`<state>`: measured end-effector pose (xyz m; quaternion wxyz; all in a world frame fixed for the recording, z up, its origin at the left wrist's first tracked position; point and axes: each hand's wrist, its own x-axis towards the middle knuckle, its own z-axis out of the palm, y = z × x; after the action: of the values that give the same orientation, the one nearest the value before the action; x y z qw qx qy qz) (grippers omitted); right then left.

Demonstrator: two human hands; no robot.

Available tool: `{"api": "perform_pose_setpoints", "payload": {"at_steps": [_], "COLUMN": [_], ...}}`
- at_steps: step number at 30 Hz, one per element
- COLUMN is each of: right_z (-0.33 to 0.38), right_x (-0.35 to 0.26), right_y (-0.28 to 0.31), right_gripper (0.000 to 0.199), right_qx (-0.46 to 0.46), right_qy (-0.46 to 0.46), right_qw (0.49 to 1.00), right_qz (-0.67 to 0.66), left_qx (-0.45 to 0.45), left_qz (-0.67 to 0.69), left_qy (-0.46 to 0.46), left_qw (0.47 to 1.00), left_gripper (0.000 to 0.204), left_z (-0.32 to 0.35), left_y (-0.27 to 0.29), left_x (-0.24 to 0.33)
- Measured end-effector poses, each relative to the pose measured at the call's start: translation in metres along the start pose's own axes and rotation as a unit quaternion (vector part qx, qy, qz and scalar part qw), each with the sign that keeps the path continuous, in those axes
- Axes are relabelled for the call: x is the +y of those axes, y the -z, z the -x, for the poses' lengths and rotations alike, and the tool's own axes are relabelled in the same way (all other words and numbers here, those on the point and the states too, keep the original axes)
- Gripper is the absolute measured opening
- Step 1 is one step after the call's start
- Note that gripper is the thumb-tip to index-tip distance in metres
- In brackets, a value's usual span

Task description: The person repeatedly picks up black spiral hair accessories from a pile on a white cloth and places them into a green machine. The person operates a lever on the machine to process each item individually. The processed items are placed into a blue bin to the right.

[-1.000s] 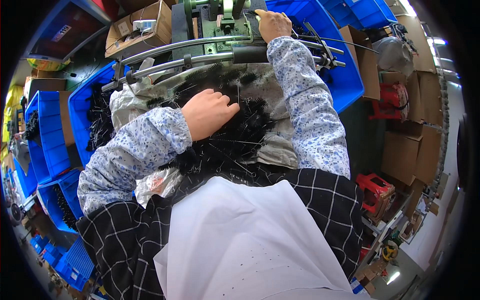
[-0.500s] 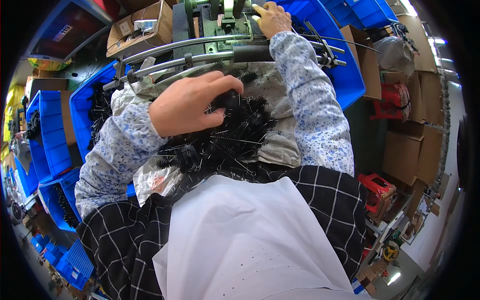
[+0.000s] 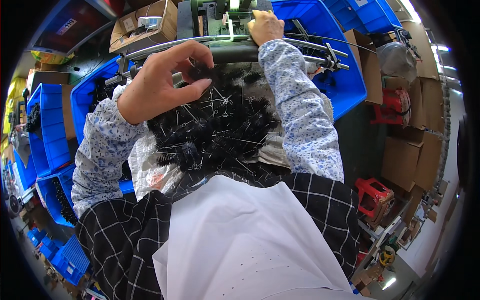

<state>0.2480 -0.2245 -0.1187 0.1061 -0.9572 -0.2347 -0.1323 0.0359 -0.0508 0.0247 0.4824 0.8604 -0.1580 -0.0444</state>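
My left hand, raised above the left side of the heap, is closed with thumb and fingers around a black bristle brush. Below it lies a heap of black twisted-wire brushes, many with looped wire ends, on a pale sheet over my lap. My right hand reaches up to the machine, its fingers curled together, with yellowish covers on the tips. A thin wire-like line runs from the machine's middle toward those fingertips; what they hold is hidden.
Curved metal rails cross in front of the machine. Blue bins with black brushes stand on both sides. A cardboard box sits at far left, with more cartons and red stools to the right.
My left hand has lifted from the heap and moved left and away from me, with a black brush in its fingers. My right hand has shifted slightly left and nearer to me.
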Motion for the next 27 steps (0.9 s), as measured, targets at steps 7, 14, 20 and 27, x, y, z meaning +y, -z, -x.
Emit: {"api": "perform_pose_setpoints", "payload": {"at_steps": [7,14,20,27], "right_z": [0.002,0.007,-0.017,-0.033], "right_x": [-0.018,0.028,0.079,0.106], "right_y": [0.004,0.011,0.013,0.036], "right_gripper": [0.021,0.036,0.033,0.026], "right_qx": [0.039,-0.002,-0.059,-0.096], "right_qy": [0.007,0.0,-0.061,-0.088], "right_qw": [0.999,0.999,0.996,0.988], "right_qz": [0.024,0.044,0.025,0.086], "left_qx": [-0.006,0.037,0.025,-0.011], "left_qz": [0.01,0.015,0.042,0.028], "left_qy": [-0.024,-0.015,-0.039,-0.055], "left_qw": [1.0,0.999,0.998,0.998], "left_gripper": [0.023,0.024,0.021,0.02], "left_z": [-0.013,0.013,0.009,-0.005], "left_y": [0.001,0.014,0.011,0.001], "left_x": [0.002,-0.024,-0.033,-0.031]}}
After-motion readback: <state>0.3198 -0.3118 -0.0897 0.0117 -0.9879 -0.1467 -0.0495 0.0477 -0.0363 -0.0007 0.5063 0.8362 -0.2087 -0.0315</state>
